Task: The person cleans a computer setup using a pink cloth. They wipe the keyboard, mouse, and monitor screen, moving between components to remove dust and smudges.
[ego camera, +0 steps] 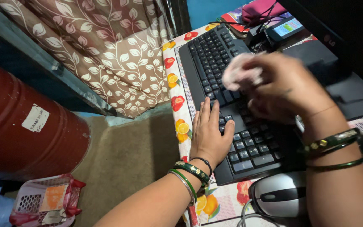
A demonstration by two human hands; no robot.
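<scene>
Left hand (209, 134) flat and loose on the black keyboard (215, 54), gripping nothing. Right hand (284, 86) bunched around a soft pinkish cloth (241, 72) above the keys. Probably light, squashy; easy to grab anywhere.

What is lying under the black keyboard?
The keyboard lies on a fruit-printed tablecloth, visible along its edges. The left hand and right hand cover some keys; beneath the keyboard is hidden.
</scene>
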